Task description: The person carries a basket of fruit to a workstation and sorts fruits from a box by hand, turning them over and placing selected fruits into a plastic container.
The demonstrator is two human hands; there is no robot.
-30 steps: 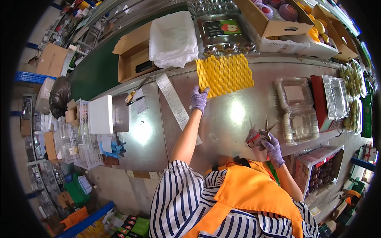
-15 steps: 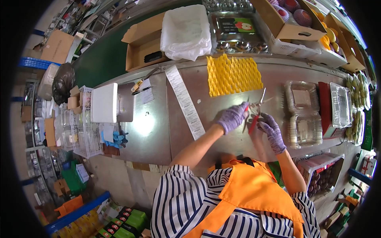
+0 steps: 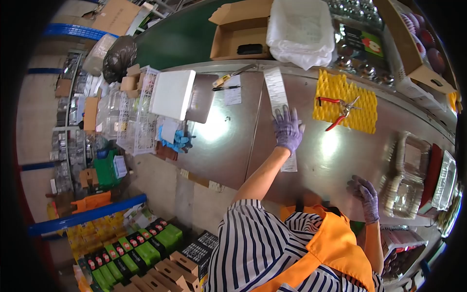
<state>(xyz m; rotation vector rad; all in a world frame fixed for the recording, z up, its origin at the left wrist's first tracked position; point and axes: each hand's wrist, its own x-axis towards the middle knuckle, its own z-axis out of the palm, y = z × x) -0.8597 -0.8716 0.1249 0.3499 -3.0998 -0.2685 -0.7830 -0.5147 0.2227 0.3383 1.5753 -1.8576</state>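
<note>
My left hand, in a purple glove, lies with its fingers spread on a long printed paper strip. The strip runs under the palm and its lower end shows beyond the wrist. My right hand, gloved alike, hovers near the table's front edge with loosely bent fingers and nothing visible in it. Red-handled shears rest with handles apart on a yellow foam net sheet, to the right of the strip.
Clear plastic clamshell boxes stand at the right. At the back are a cardboard box, a white-lined container and a fruit carton. A yellow cutter, a pen and a white foam lid lie left.
The shears have left my hands and now lie on the yellow net. My left hand has moved left onto the paper strip; my right hand has drawn back. The view has shifted left.
</note>
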